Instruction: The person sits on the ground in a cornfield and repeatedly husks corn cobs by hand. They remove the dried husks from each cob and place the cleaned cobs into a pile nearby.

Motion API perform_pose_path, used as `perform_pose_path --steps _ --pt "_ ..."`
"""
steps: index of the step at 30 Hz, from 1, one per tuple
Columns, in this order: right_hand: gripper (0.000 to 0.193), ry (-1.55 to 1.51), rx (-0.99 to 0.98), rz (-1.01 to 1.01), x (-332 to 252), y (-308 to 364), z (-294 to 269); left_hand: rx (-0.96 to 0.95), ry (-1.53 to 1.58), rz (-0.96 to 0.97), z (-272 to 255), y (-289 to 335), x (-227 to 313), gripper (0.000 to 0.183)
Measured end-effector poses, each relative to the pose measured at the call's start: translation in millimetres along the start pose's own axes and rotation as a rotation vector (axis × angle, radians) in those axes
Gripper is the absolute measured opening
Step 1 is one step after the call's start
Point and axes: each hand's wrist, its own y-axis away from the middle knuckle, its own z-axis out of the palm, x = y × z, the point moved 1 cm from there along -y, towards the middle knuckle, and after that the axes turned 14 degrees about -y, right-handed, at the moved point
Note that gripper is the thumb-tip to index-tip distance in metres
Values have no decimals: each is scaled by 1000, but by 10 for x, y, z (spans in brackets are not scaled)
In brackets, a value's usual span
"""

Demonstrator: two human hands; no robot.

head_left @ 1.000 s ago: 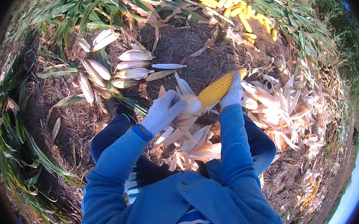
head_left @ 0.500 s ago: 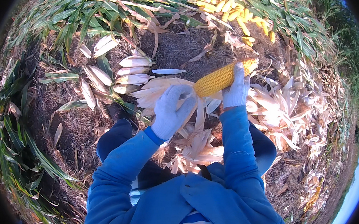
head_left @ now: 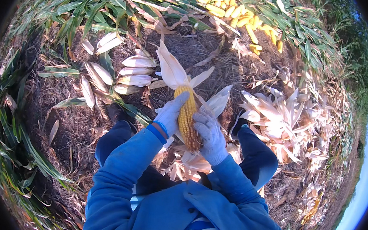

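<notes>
A yellow ear of corn (head_left: 187, 120) lies between my hands in front of my body, its kernels bare and its browner tip toward me. Pale husk leaves (head_left: 170, 68) flare out from its far end, still attached. My left hand (head_left: 169, 114), in a white glove, grips the ear's left side with the thumb over the kernels. My right hand (head_left: 210, 136), gloved too, closes on the right side near the tip. Some husk beside the ear is partly behind my right fingers.
Unhusked ears (head_left: 135, 72) lie on the ground to the left. A heap of stripped husks (head_left: 279, 118) is on the right. Several bare yellow ears (head_left: 243, 18) are piled at the far side, among cut green stalks (head_left: 75, 9). Loose husks (head_left: 186, 165) lie between my legs.
The ear has swung round and come nearer: its tip pointed far right, now toward me. My left hand has moved from beside the husk end onto the kernels; my right hand has come lower.
</notes>
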Motion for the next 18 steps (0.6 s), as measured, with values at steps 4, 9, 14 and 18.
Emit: perform_pose_path --steps 4,9,14,18 --pt "83 437 78 30 -142 -94 -503 114 -472 116 111 144 -57 49" --pt "94 366 197 203 -187 -595 -476 119 -865 184 302 226 -315 73" --pt "74 295 100 263 -148 -764 -119 153 -1083 151 300 239 -307 73" --pt "67 281 -149 212 -148 -856 -44 64 -937 98 270 280 -213 79"
